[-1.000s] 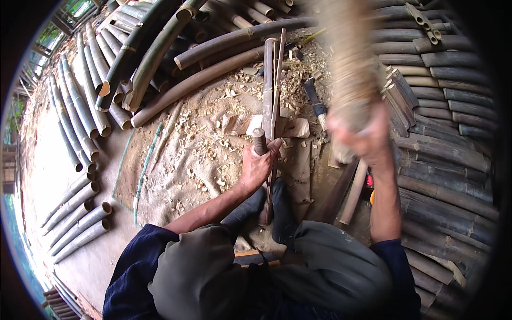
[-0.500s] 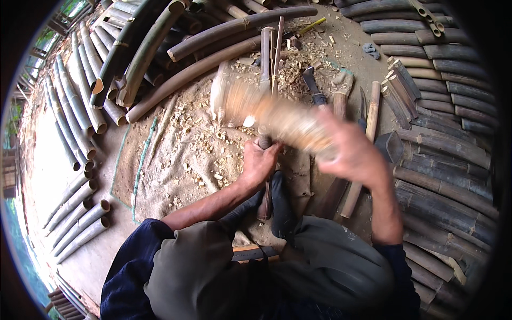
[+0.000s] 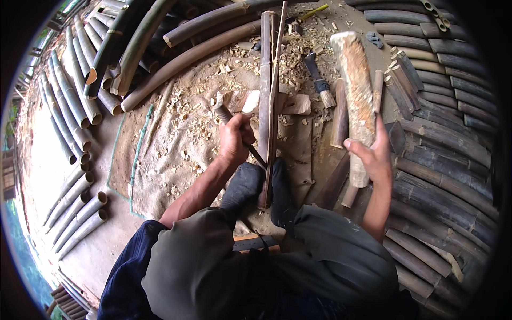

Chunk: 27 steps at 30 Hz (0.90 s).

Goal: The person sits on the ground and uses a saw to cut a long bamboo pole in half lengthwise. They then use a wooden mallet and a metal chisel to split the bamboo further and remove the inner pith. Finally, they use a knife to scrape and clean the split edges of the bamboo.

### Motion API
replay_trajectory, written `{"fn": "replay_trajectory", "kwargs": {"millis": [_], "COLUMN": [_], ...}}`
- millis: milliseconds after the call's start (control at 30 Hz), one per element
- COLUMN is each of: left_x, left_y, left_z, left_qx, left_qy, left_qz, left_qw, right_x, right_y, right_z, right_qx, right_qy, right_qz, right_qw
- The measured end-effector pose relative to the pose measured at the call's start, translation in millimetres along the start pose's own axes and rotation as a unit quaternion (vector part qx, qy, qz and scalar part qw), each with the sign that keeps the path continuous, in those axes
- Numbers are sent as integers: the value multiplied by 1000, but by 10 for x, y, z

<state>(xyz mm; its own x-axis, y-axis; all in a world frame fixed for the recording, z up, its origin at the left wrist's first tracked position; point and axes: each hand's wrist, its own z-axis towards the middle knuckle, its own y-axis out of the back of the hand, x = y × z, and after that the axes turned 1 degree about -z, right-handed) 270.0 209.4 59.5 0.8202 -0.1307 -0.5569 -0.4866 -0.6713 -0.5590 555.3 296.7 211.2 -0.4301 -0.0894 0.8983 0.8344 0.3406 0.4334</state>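
My left hand [image 3: 234,140] is closed around a chisel [image 3: 222,111] with a thick round shank. The tool slants down to the right, its lower end against a dark bamboo pole [image 3: 265,69]. That pole lies lengthwise away from me over a wooden block [image 3: 296,104], with a split running along its right side. Its near end rests between my feet in dark socks. Out to the right, my right hand [image 3: 377,152] grips the narrow end of a rough wooden mallet [image 3: 354,80], held up with its thick end pointing away.
A knife [image 3: 321,88] with a wrapped handle lies right of the block. Wood chips cover the sacking [image 3: 176,144]. Long bamboo poles [image 3: 213,32] lie at the far left, stacked bamboo pieces [image 3: 448,176] line the right, and cut tubes [image 3: 85,213] sit at the left.
The mallet, blurred over the block before, has swung right and now points away from me. My left hand has shifted left with the chisel, which now tilts across to the pole.
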Motion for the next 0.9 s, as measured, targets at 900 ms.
{"fn": "replay_trajectory", "kwargs": {"millis": [900], "left_x": [-296], "left_y": [299], "left_z": [112], "left_qx": [55], "left_qy": [37], "left_qz": [170], "left_qw": [983], "right_x": [-586], "right_y": [-1658], "right_z": [194], "right_qx": [100], "right_qy": [-111], "right_qz": [163], "right_qw": [975]}}
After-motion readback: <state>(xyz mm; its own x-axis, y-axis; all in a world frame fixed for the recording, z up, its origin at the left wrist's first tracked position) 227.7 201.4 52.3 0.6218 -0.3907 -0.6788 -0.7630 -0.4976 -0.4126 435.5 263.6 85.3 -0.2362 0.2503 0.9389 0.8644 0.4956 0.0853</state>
